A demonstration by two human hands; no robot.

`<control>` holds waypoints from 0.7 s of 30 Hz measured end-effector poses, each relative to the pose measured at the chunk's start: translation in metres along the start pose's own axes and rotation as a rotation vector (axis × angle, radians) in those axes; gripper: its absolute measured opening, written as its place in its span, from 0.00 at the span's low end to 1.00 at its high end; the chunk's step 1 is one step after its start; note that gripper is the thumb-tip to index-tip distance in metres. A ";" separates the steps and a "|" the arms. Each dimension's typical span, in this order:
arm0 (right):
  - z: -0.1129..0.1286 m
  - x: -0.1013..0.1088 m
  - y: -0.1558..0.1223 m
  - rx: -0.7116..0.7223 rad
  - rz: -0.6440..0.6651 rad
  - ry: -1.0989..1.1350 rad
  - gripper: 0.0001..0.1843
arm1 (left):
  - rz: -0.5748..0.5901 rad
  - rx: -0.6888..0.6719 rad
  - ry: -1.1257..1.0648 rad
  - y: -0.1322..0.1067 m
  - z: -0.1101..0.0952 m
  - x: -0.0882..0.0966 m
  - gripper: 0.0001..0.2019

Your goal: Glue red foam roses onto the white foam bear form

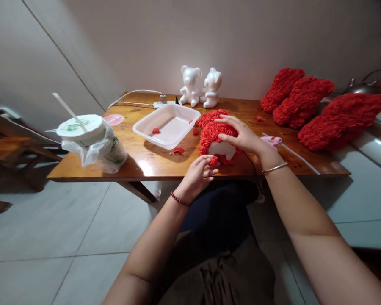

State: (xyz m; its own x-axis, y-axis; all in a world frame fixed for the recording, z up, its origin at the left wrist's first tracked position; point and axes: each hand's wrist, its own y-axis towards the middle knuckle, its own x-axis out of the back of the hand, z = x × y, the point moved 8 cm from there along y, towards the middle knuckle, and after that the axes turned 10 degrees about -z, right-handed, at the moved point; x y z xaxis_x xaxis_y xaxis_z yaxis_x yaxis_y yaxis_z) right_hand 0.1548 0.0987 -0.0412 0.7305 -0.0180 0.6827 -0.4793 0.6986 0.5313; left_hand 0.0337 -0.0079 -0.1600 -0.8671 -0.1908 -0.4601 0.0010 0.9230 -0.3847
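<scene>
In front of me on the wooden table lies a foam bear (213, 132) largely covered in red foam roses, with a bare white patch (221, 150) facing me. My right hand (241, 134) rests on its upper right side, fingers spread over the roses and gripping it. Beside the patch's lower left, my left hand (200, 173) pinches a small red foam rose (213, 161) between thumb and fingertips. A pink glue gun (271, 141) with a long white glue stick lies right of the bear, partly behind my right wrist.
A white plastic tray (167, 127) holds a loose rose (155, 130). Two white foam bears (191, 87) stand at the back near a power strip (161, 103). Several rose-covered bears (307, 99) lie at the right. A lidded cup (85, 135) with a straw stands at left.
</scene>
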 end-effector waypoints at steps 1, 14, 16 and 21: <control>0.003 0.000 -0.001 0.015 -0.002 -0.004 0.32 | -0.003 0.002 -0.019 0.000 -0.001 0.002 0.09; -0.005 0.010 0.027 -0.015 -0.119 0.147 0.21 | -0.219 -0.784 0.501 -0.010 -0.041 -0.002 0.09; -0.018 0.011 0.045 -0.094 -0.131 0.211 0.19 | -0.279 -0.946 0.628 -0.014 -0.043 -0.008 0.08; -0.033 -0.012 0.074 -0.225 0.022 0.388 0.15 | -0.463 -1.300 0.867 -0.023 -0.050 -0.012 0.06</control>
State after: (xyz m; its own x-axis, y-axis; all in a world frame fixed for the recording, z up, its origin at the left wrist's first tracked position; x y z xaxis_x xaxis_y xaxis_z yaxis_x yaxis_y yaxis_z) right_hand 0.1270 0.1739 -0.0267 0.8701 0.2386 0.4313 -0.4106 0.8348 0.3666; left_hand 0.0194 -0.0103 -0.1055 -0.6790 -0.6966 0.2317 -0.3327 0.5733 0.7487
